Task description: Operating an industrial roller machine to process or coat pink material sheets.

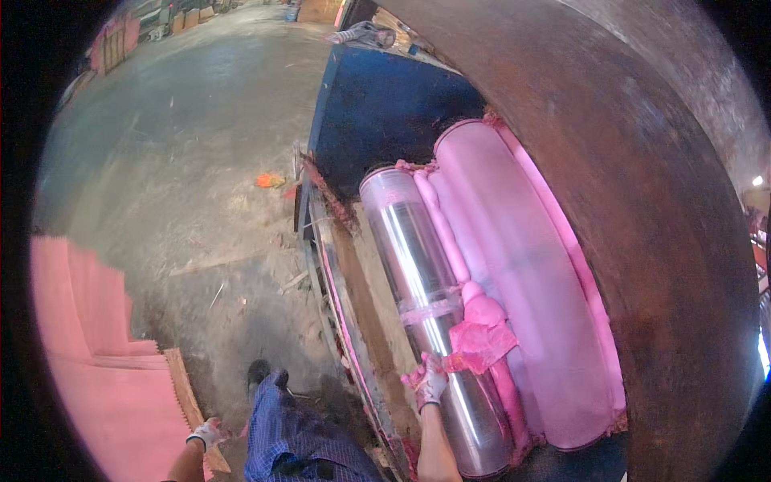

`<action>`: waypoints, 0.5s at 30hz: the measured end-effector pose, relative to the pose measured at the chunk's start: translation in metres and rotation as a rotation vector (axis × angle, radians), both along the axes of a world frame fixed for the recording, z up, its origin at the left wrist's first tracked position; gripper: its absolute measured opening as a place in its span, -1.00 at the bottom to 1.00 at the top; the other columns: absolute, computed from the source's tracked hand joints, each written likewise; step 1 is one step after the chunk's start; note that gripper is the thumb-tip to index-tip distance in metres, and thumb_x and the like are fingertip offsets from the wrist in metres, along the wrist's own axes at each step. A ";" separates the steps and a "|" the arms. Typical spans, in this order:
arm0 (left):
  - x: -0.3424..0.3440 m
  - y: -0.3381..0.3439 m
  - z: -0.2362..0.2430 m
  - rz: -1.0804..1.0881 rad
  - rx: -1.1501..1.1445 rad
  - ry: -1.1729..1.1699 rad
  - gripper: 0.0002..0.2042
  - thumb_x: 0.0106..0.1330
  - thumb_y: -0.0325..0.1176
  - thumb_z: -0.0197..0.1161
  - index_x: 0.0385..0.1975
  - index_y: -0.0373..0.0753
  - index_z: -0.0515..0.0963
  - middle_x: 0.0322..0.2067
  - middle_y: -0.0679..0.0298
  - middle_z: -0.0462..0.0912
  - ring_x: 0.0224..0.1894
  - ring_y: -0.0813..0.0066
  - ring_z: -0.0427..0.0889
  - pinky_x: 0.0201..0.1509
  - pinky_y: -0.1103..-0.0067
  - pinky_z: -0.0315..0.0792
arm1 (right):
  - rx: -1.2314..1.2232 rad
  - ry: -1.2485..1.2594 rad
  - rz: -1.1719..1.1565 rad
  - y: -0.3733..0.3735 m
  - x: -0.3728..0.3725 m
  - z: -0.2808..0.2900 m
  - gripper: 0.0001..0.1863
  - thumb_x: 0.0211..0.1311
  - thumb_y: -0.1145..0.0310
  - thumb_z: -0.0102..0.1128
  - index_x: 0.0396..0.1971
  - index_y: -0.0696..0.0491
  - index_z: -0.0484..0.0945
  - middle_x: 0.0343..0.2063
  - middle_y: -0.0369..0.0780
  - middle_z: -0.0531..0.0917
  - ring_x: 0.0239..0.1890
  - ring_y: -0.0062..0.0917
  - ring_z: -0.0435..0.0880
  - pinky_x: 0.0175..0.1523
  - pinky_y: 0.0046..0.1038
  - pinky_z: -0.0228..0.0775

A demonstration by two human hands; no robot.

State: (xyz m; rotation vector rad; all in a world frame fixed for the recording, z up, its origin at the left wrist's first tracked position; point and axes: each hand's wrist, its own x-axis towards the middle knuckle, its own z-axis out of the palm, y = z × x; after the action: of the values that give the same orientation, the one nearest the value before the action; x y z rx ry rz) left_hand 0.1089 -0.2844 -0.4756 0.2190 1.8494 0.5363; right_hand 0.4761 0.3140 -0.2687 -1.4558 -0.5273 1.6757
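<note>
A shiny metal roller (419, 245) lies beside a wider roller (514, 281) coated in smooth pink material. Between them a soft pink bead (442, 229) bulges along the gap. A ragged pink piece of rubber-like sheet (484, 344) rests across the bead and the metal roller. Just left of that piece, my right hand (431, 381) is over the metal roller in a white glove with pink-stained fingers. Its fingers look bent but apart, with no grip on the piece visible. Low on the left, my left hand (210, 434), also gloved, hangs with loose fingers beside stacked pink sheets (112, 386).
A large brown curved metal guard (610, 161) arches over the right side. The blue machine panel (393, 112) stands behind the rollers. An edge of brown board (185, 386) shows along the sheets. An orange scrap (269, 181) lies on the concrete floor (193, 145).
</note>
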 end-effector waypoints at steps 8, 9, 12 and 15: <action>-0.102 0.037 -0.060 -0.422 -0.149 -0.046 0.05 -0.05 0.06 0.58 0.39 -0.41 0.21 0.24 0.06 0.52 0.33 0.19 0.45 0.40 0.43 0.32 | 0.189 0.609 0.246 0.058 -0.094 0.059 -0.71 0.47 0.22 0.10 0.04 0.03 0.49 -0.70 -0.48 0.33 -0.72 -0.71 0.31 -0.60 -0.53 0.28; -0.122 0.045 -0.061 -0.605 -0.014 -0.011 -0.02 0.01 0.11 0.51 0.36 -0.39 0.28 0.24 0.08 0.53 0.31 0.17 0.47 0.38 0.44 0.34 | 0.156 1.043 0.038 0.041 -0.118 0.097 -0.72 0.50 0.19 0.02 0.02 0.06 0.46 -0.71 -0.48 0.37 -0.74 -0.70 0.37 -0.62 -0.55 0.29; -0.193 0.193 -0.072 -1.290 -0.081 0.043 -0.39 0.38 0.27 -0.09 0.09 -0.06 0.65 0.13 0.10 0.63 0.18 0.11 0.57 0.31 0.40 0.40 | 0.242 1.871 0.211 0.043 -0.123 0.151 -0.65 0.57 0.09 -0.19 -0.12 0.09 0.39 -0.69 -0.37 0.60 -0.78 -0.61 0.55 -0.64 -0.56 0.46; -0.322 0.241 -0.072 -1.203 -0.010 0.402 -0.45 0.38 0.24 -0.03 0.07 0.01 0.66 0.15 0.18 0.63 0.17 0.14 0.60 0.29 0.31 0.45 | 0.302 1.454 0.206 0.040 -0.039 0.167 -0.67 0.53 0.09 -0.07 -0.02 0.03 0.45 -0.53 -0.40 0.61 -0.63 -0.67 0.57 -0.38 -0.52 0.48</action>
State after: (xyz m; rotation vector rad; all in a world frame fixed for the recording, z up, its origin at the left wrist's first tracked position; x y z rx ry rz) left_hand -0.2132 -0.0430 -0.5480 1.3862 1.7127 -0.3873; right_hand 0.4370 0.3541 -0.1017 0.2302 -0.0596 2.1699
